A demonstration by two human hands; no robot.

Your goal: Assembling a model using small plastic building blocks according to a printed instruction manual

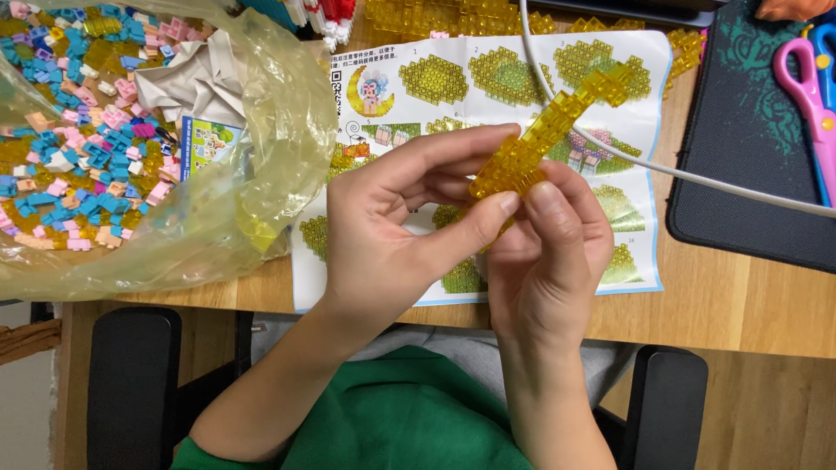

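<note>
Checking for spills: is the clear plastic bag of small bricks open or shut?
Open. The clear plastic bag's mouth gapes wide toward the table, showing loose pink, blue and yellow bricks inside; none seem spilled out.

I am looking down at a wooden table (749,309) that is carrying everything here. A printed instruction sheet (488,96) is lying flat across its middle. To the left, a clear plastic bag (261,113) of small coloured bricks (78,148) is slumping over the table's edge. A dark mat (749,157) is sitting at the right, with pink-handled scissors (805,87) resting on it. A white cable (688,174) is trailing across sheet and mat. Yellow translucent bricks (435,17) are lying along the far edge.
</note>
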